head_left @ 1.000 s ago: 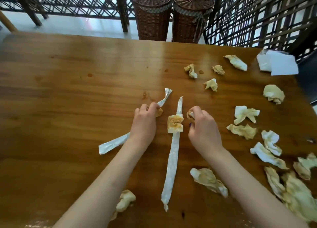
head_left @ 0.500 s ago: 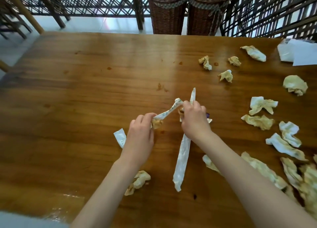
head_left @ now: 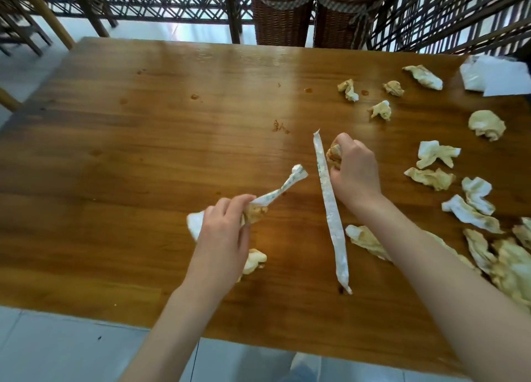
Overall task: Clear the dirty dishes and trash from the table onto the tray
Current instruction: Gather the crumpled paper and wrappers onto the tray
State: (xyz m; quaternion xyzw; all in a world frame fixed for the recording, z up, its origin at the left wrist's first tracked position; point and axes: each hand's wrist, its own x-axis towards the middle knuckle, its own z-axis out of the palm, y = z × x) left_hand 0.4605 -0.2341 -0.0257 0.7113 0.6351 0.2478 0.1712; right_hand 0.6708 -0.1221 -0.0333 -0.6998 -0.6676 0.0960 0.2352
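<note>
My left hand (head_left: 222, 235) grips a long white paper wrapper (head_left: 283, 187) together with a stained crumpled napkin (head_left: 255, 212), lifted above the wooden table (head_left: 143, 151). My right hand (head_left: 352, 172) grips another stained napkin wad (head_left: 333, 153) and a second long paper wrapper (head_left: 330, 209), which slants down toward the table's near edge. One more soiled napkin (head_left: 254, 261) lies just under my left wrist. No tray is in view.
Several crumpled stained napkins (head_left: 431, 177) litter the right side of the table. A stack of clean white napkins (head_left: 500, 77) sits at the far right corner. Two wicker baskets (head_left: 283, 11) stand beyond the far edge. Small sauce stains (head_left: 280, 126) dot the middle.
My left hand has lifted its wrapper and napkin and drawn back toward me. My right hand has picked up the napkin wad with the second wrapper and moved right.
</note>
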